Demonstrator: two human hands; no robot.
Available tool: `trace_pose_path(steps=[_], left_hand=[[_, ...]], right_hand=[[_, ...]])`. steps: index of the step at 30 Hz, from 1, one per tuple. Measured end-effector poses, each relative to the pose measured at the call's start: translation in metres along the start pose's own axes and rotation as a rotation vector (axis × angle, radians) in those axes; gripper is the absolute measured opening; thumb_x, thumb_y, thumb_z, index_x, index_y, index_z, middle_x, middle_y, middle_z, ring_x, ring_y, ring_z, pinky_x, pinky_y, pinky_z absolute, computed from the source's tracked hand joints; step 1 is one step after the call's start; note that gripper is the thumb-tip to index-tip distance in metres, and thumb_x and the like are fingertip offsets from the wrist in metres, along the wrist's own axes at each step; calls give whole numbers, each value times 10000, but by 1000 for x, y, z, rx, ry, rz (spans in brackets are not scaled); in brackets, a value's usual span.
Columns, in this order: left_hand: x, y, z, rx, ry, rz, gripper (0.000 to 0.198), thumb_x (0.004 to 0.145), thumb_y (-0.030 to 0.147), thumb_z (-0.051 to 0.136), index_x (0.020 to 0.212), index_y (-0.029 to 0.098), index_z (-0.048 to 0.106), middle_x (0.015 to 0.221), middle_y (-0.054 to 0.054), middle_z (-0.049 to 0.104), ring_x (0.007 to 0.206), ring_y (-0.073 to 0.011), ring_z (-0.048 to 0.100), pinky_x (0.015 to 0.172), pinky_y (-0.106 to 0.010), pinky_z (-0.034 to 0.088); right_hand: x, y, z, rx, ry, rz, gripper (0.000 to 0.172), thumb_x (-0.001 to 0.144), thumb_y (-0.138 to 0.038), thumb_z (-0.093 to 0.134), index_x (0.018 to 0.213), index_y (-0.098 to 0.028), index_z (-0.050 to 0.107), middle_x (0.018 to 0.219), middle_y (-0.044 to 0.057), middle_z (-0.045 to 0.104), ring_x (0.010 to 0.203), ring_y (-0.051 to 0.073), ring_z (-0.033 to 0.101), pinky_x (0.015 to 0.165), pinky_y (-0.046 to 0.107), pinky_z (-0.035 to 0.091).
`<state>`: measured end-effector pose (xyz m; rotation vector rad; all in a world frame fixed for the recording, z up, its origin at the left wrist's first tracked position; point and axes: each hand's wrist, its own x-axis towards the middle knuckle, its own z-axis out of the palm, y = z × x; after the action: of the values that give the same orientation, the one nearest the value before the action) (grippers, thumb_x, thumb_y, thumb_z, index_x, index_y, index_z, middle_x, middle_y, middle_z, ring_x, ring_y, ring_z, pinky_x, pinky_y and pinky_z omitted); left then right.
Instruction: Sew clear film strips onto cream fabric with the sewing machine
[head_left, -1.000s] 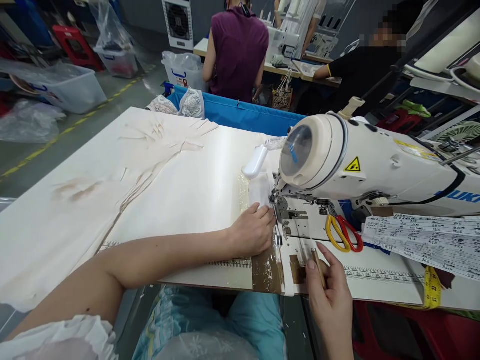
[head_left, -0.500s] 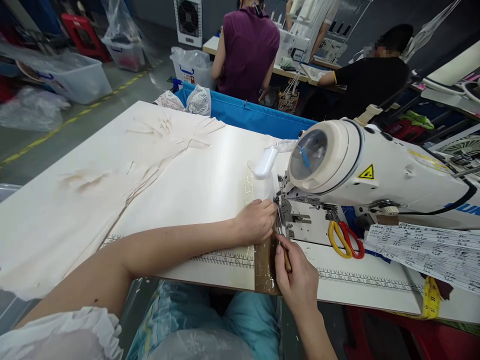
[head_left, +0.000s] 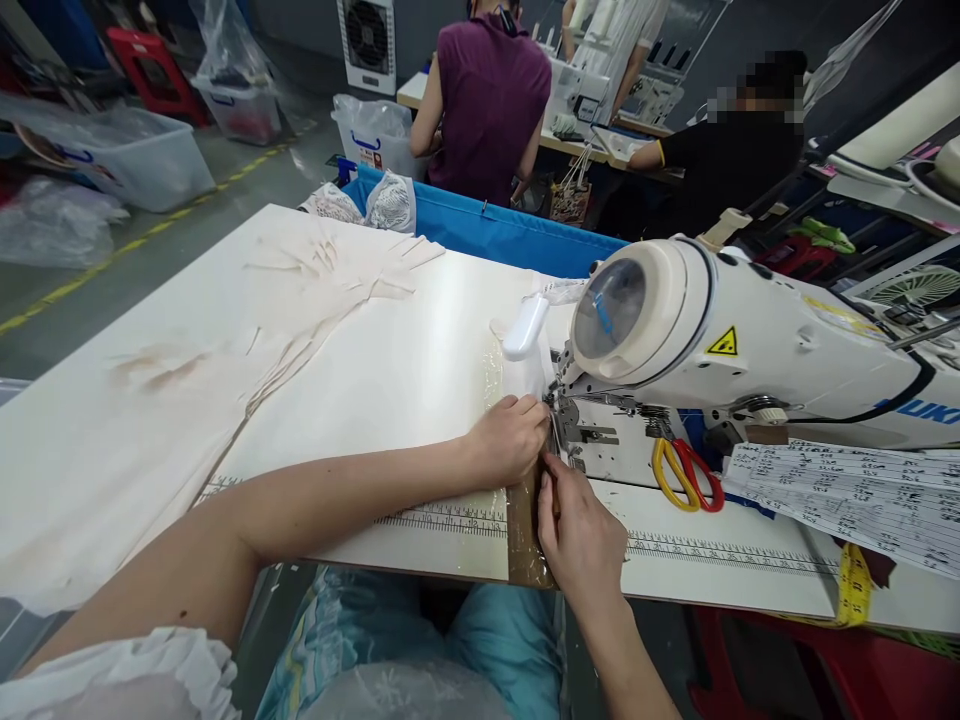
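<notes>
My left hand [head_left: 511, 440] is closed beside the needle area of a white sewing machine [head_left: 645, 320], its fingertips on white fabric [head_left: 525, 378] that runs away behind them. My right hand [head_left: 581, 525] sits just below and to the right, thumb and forefinger pinched near the machine's metal presser foot and guides [head_left: 564, 415]. What the right fingers hold is hidden by the hand. Brown tape [head_left: 529, 550] covers the table strip under both hands. A white oblong device [head_left: 526, 328] stands over the fabric, left of the machine head.
Scissors [head_left: 686, 475] with yellow and red handles lie right of my hands, near written paper sheets [head_left: 847, 500] and a yellow measuring tape [head_left: 853, 585]. Thin pale fabric [head_left: 300, 330] spreads over the table's left. A blue cloth bin [head_left: 480, 215] borders the far edge; people sit beyond.
My right hand has moved slightly up and left, toward the left fingers. The slim brown-handled tool seen in it earlier is now out of sight. The view has shifted a little.
</notes>
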<state>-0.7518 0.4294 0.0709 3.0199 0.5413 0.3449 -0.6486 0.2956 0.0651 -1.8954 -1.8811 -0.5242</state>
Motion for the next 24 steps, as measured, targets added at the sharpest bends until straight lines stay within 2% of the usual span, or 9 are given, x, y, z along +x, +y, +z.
trace_pose_path(steps=[8,12,15,18,21,23,24], left_hand=[[3,-11,-2,-37,-3,-68,346,915,222,468,1186,70,620,1237,-152,589,1132,-278,504,923,-410,419],[2,-15,-2,-45,32,-76,310,914,214,463,1142,103,640,1202,-127,609,1148,-268,502,960,-411,396],[5,-17,-5,-66,60,-101,311,916,187,450,1160,116,630,1219,-109,609,1168,-251,495,963,-395,413],[6,-20,-17,-55,51,-169,325,907,182,482,1198,115,609,1294,-120,578,1211,-258,490,956,-383,449],[-9,-25,-39,-29,-53,-201,281,919,198,477,1137,123,636,1252,-133,602,1078,-244,590,837,-351,512],[-35,-31,-56,-40,-122,-198,275,931,199,459,1128,142,641,1178,-111,641,966,-215,635,768,-328,526],[-53,-34,-64,-54,-137,-212,277,934,203,463,1145,156,636,1154,-94,655,953,-205,642,760,-317,528]], right_hand=[[2,-7,5,-126,-45,48,355,1001,-165,357,1197,-92,643,891,99,748,563,183,668,429,285,378],[-8,-10,-5,57,8,61,315,1033,-225,395,1159,-104,658,918,88,741,676,181,690,510,255,439],[-19,-8,-12,205,50,43,277,1041,-239,431,1135,-128,667,856,65,718,645,154,662,504,224,430],[-31,-3,-12,261,61,-6,303,1036,-221,411,1229,-167,639,913,72,718,715,176,676,514,229,439],[-38,5,-4,216,-4,-3,416,1019,-222,381,1408,-222,528,982,83,716,786,234,685,471,272,406],[-39,10,5,243,13,32,485,1006,-270,402,1488,-220,437,1049,115,706,789,267,679,451,304,394],[-39,12,10,304,31,64,511,1002,-297,412,1506,-209,409,1093,132,693,826,286,677,490,325,429]])
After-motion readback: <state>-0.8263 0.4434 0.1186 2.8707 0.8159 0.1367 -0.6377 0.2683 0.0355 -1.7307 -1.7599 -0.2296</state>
